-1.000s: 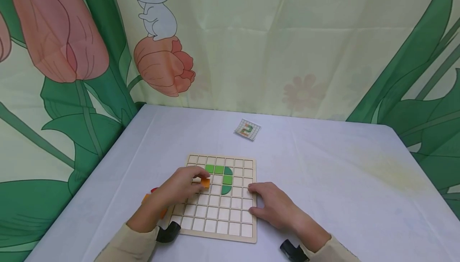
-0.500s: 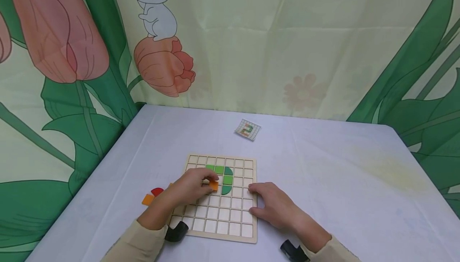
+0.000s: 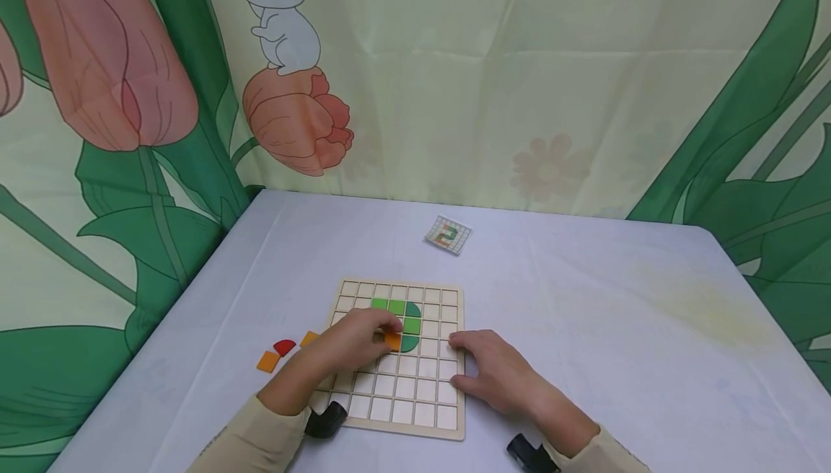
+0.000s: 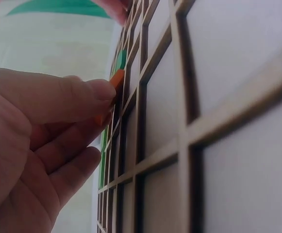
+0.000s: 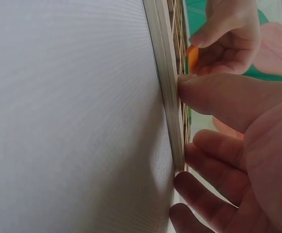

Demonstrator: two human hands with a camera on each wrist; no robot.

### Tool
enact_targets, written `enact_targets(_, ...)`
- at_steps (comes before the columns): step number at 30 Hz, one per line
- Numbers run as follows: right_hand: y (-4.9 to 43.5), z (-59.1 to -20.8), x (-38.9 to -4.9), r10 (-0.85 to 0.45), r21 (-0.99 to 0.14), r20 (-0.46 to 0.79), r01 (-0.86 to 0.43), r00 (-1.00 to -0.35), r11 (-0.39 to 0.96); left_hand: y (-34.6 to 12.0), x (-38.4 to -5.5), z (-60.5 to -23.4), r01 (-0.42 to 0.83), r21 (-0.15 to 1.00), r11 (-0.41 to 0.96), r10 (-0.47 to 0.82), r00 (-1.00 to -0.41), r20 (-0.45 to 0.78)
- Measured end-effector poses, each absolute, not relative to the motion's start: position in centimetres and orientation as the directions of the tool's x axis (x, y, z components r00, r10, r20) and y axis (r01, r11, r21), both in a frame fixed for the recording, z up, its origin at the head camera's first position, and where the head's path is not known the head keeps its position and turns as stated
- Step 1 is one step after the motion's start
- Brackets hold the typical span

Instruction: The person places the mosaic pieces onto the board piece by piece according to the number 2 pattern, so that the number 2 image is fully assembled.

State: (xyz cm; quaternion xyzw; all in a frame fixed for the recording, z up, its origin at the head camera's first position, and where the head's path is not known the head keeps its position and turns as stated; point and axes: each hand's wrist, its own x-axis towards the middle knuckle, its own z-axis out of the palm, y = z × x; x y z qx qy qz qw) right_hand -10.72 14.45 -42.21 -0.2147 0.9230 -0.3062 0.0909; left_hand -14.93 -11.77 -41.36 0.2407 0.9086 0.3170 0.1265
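Observation:
My left hand [image 3: 355,343] pinches an orange square tile [image 3: 392,341] between thumb and fingers, low over the wooden grid board [image 3: 431,431]. In the left wrist view the orange tile [image 4: 117,78] tilts at the frame's ribs, close to a green piece [image 4: 121,59]. Two light green squares [image 3: 397,307] sit in a row of cells, with a dark green quarter-round [image 3: 412,309] at their right end. Below that come another green square [image 3: 412,326] and a second quarter-round [image 3: 410,344]. My right hand [image 3: 496,372] rests its thumb and fingertips at the board's right edge.
Left of the board lie a red quarter-round [image 3: 284,347], an orange square [image 3: 268,361] and another orange piece [image 3: 309,338] partly behind the left arm. A small pattern card [image 3: 448,234] lies farther back on the white tabletop [image 3: 584,300]. A printed curtain [image 3: 454,84] hangs behind.
My left hand has moved right and slightly nearer with the orange tile, bringing it beside the lower quarter-round. Loose pieces at the left came into view. My right hand stays put.

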Motion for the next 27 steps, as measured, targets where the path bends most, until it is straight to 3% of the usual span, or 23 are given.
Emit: enact_targets(27,14.47,-42.21,-10.67,-0.456,-0.605,-0.022,-0.351,-0.890,0.715,-11.81,-15.14,-41.62,0.422,0.553,0.718,0.529,-0.848,-0.040)
